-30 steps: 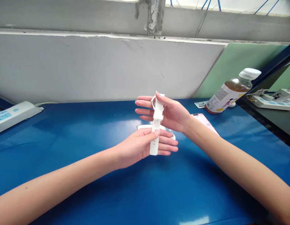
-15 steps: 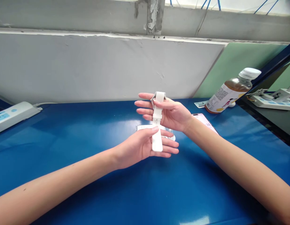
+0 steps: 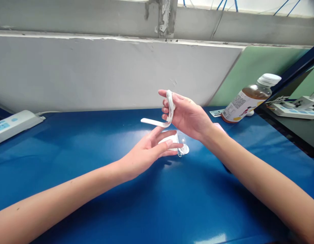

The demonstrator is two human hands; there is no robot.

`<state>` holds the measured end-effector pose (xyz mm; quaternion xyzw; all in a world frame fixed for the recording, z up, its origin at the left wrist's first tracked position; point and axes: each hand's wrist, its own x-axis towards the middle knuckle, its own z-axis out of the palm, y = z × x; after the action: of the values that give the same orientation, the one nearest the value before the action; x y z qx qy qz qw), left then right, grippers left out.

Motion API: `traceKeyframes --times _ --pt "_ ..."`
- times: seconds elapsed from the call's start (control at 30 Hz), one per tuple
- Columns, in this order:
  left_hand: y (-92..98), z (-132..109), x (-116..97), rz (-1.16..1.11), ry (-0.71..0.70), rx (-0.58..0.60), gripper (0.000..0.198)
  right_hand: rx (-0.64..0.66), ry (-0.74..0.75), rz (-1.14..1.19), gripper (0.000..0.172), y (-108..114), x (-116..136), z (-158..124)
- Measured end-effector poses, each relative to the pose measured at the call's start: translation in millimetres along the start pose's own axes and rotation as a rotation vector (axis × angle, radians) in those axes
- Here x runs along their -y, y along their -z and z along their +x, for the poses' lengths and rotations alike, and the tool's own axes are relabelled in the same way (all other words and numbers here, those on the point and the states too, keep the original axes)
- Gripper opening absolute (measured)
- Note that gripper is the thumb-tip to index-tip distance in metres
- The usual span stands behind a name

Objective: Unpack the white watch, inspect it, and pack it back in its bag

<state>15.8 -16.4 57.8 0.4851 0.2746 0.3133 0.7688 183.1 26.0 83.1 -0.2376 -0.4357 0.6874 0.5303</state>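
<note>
- While the blue table (image 3: 83, 145) spread broadly to either side, both hands met midway.
- Right hand (image 3: 188, 117): fingers closed narrowly on white strap (image 3: 169, 105).
- Left hand (image 3: 146, 152): fingers loosely spread over white packet (image 3: 172, 139).

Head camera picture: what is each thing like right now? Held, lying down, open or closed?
white strap: held up, bent, one end sticking out free.
right hand: closed on the white strap.
left hand: open, fingers over the clear packet.
clear packet: lying on the table.
bottle: leaning, cap on, brown drink inside.
</note>
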Motion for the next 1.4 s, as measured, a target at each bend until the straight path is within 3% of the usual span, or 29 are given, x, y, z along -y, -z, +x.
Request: traceKeyframes --times 0.17,0.33,0.53,0.83,0.97,1.2,1.3,1.4 --pt "4.1 5 -3 0.048 -0.110 -0.061 0.043 0.038 0.021 -0.207 0.014 -1 -7 -3" --pt "6.2 5 -7 0.104 -0.080 -0.050 0.038 -0.034 0.139 -0.402 0.013 -3 -12 -6" --pt "11.3 4 -4 0.207 -0.044 -0.061 0.024 -0.002 0.110 -0.498 0.016 -4 -13 -6" --pt "6.9 2 -1 0.081 -0.010 -0.059 0.036 0.007 0.099 -0.467 0.033 -4 -12 -4" --pt "5.0 0 -2 0.027 0.039 0.018 0.040 0.026 0.019 -0.434 0.029 1 -14 0" --pt "8.0 4 -3 0.000 0.059 -0.008 0.039 -0.013 -0.008 -0.342 0.025 8 -16 5" --pt "9.3 3 -1 0.004 0.066 0.048 0.037 0.019 -0.105 -0.235 0.027 10 -16 7" --pt "8.4 1 2 0.022 0.098 0.137 0.039 0.146 -0.264 -0.076 0.045 11 -14 6"
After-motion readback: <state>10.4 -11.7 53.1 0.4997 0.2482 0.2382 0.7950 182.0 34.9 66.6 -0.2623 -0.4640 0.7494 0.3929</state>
